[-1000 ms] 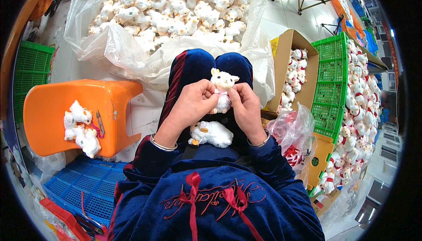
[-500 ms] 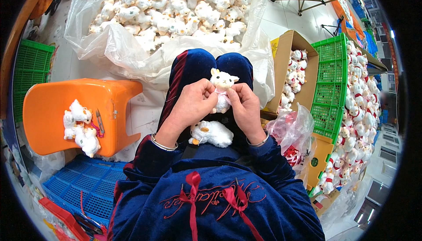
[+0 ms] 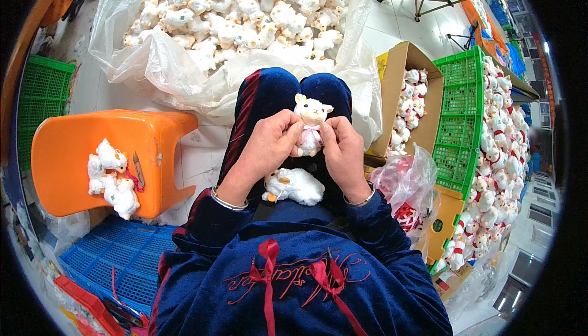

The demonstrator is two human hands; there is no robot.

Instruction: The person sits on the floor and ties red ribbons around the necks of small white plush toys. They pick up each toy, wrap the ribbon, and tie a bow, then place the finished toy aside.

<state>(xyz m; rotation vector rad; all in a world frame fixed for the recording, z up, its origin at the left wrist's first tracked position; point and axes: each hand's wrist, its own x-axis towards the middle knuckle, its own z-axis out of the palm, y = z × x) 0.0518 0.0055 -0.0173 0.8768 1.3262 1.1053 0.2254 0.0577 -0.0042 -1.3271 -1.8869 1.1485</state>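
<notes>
Between my two hands, a small white plush lamb [image 3: 311, 110] is held upright above my knees. A pale pink ribbon bow [image 3: 310, 129] sits at its neck. My left hand [image 3: 268, 143] is closed, thumb and fingers pinching the ribbon at the lamb's left side. My right hand [image 3: 344, 152] is closed too, its thumb and forefinger pressed on the ribbon's other side. Across my lap, below the hands, lies a second white plush lamb [image 3: 295, 187] on its side.
An orange stool [image 3: 67, 164] on the left bears several plush lambs and thread snips [image 3: 139, 167]. Ahead, a clear plastic sheet [image 3: 165, 72] holds a large heap of plush lambs. To the right are a cardboard box [image 3: 433, 106], a green crate [image 3: 456, 109] and a bag of ribbons [image 3: 407, 189].
The ribbon now shows more plainly as a bow, with my fingers drawn slightly out to its sides. The lamb faces a little more upward.
</notes>
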